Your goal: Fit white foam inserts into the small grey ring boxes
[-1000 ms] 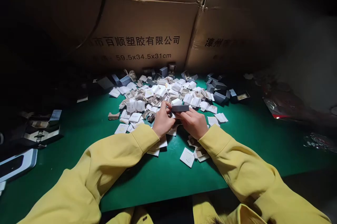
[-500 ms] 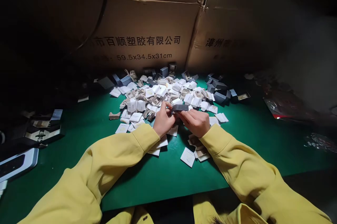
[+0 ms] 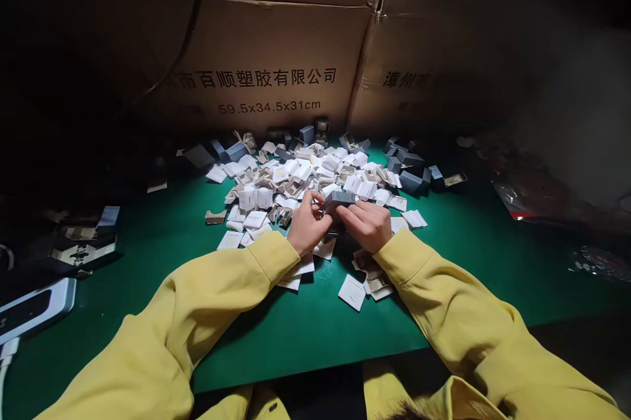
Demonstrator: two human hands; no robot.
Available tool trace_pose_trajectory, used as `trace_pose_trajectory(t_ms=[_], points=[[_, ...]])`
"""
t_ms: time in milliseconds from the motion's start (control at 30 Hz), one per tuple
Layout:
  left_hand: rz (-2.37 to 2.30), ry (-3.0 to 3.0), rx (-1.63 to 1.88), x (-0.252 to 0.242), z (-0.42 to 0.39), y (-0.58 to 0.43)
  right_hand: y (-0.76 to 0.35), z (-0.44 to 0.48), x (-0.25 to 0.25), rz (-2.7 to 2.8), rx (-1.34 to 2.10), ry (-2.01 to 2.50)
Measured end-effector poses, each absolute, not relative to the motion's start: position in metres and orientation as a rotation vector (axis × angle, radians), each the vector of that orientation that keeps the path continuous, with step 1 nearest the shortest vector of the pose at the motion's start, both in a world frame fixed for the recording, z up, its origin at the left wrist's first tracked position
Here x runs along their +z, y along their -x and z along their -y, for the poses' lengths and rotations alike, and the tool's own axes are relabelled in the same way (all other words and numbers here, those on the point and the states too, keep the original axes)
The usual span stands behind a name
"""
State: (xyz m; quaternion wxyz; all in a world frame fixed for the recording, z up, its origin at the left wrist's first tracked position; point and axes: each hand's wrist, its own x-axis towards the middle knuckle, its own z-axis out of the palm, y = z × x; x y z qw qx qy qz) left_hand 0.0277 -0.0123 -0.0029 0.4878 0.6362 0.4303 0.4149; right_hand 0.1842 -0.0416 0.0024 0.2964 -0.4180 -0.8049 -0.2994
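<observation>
Between my hands is a small dark grey box [image 3: 341, 198], held just in front of a heap of white folded cards [image 3: 305, 173]. My left hand [image 3: 309, 226] grips its left side, thumb and forefinger bent round the edge. On the right, my right hand [image 3: 365, 224] has its fingers closed on the near and right side. The fingers cover the box's lower part, so its inside does not show. Beneath my right wrist lie several grey-brown card inserts [image 3: 375, 279] and a white square card [image 3: 351, 292].
Dark small boxes [image 3: 411, 180] lie right of and behind the heap. Large cardboard cartons [image 3: 276, 39] stand behind the green table [image 3: 296, 334]. At left are an opened box [image 3: 81, 252] and a white-edged device [image 3: 39, 307]; clear plastic bags [image 3: 527, 196] lie at right.
The dark grey box has tilted between my fingers, so more of its side shows. Both hands stay in nearly the same place.
</observation>
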Motion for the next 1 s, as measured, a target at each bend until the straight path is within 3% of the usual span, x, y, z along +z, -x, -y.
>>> trace_pose_trajectory(t_ms=[267, 700, 1000], points=[[-1.077, -1.459, 1.013, -0.004, 0.009, -0.029, -0.179, 0.042, 0.003, 2.231, -0.730, 1.243], [-1.030, -1.324, 1.075, -0.011, 0.007, -0.026, -0.178, 0.043, -0.004, 2.286, -0.272, 1.487], [-1.047, -0.939, 1.110, -0.001, -0.001, -0.026, -0.184, 0.045, -0.008, 2.033, -0.163, 1.185]])
